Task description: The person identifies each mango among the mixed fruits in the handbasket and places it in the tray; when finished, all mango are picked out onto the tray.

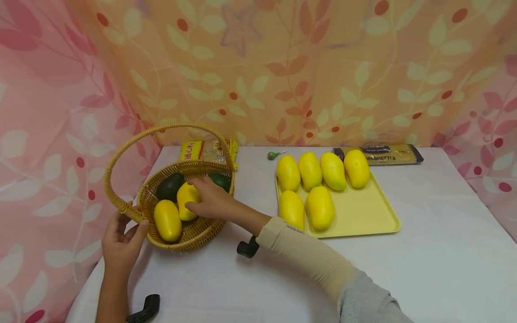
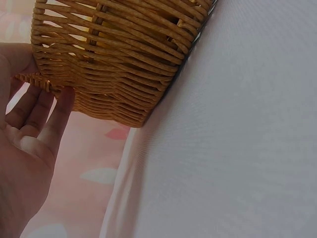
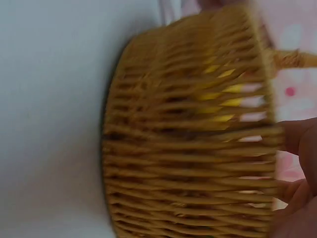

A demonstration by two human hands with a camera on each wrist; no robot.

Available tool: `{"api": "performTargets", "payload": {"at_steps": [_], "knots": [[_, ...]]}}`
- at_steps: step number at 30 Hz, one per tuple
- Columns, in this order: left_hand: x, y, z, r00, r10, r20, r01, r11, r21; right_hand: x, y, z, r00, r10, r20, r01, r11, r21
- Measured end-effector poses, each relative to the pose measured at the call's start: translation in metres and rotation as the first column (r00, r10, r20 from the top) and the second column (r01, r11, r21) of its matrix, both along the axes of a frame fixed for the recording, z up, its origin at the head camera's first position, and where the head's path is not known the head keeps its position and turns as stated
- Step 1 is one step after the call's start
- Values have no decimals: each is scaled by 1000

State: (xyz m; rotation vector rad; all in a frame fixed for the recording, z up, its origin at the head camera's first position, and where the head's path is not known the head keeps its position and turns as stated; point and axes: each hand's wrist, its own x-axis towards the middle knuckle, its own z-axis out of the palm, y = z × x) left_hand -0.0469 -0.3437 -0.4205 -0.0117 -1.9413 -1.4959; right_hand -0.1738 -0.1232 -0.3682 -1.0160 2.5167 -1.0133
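A wicker basket (image 1: 186, 245) with a tall arched handle stands at the left of the table. My left hand (image 1: 121, 237) grips its left rim by the foot of the handle; the left wrist view shows thumb and fingers on either side of the weave (image 2: 114, 64). Reaching over the right rim, my right hand (image 1: 212, 197) holds a yellow mango (image 1: 188, 199) inside the basket between thumb and fingers. A second mango (image 1: 167, 220) lies beside it. Two dark green fruits, one on the left (image 1: 170, 186) and one on the right (image 1: 220, 181), sit farther back, partly hidden.
Several mangoes (image 1: 320, 208) lie on a pale yellow tray (image 1: 363, 215) at the right. Behind it is a spaghetti pack (image 1: 393, 154). A yellow food bag (image 1: 206, 150) lies behind the basket, and a small green item on a stick (image 1: 273, 155) lies near the back edge.
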Motion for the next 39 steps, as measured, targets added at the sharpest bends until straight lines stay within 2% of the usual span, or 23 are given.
{"api": "performTargets", "payload": {"at_steps": [3,6,9,14,19,22,29,35,39], "knots": [[0,0,0,1000,0,9,0,1000,-1,-9,-12,-6,999,-22,40,21,1000,19],[2,1,-2,1000,8,20,-8,1000,-11,-16,-22,-14,992,-28,119,24,999,30],[2,0,-2,1000,7,-1,-7,999,-34,-21,-28,-18,981,-41,190,36,999,31],[-1,-3,-1,996,-42,-76,42,999,-3,-23,-32,-13,961,-59,270,56,998,21],[-2,-3,1,997,-41,-60,41,999,11,-24,-30,-11,945,-47,323,50,999,-1],[-1,-2,2,999,-13,-31,12,999,-31,-24,-29,-11,943,-26,333,37,999,-25],[0,-1,2,1000,4,1,-4,1000,-26,-22,-27,-12,946,-33,321,53,997,-56],[1,0,1,1000,14,18,-14,999,-38,-18,-22,-10,983,6,183,1,999,-39],[1,1,1,1000,22,21,-21,999,-49,-15,-17,-5,993,40,111,-33,997,-71]]}}
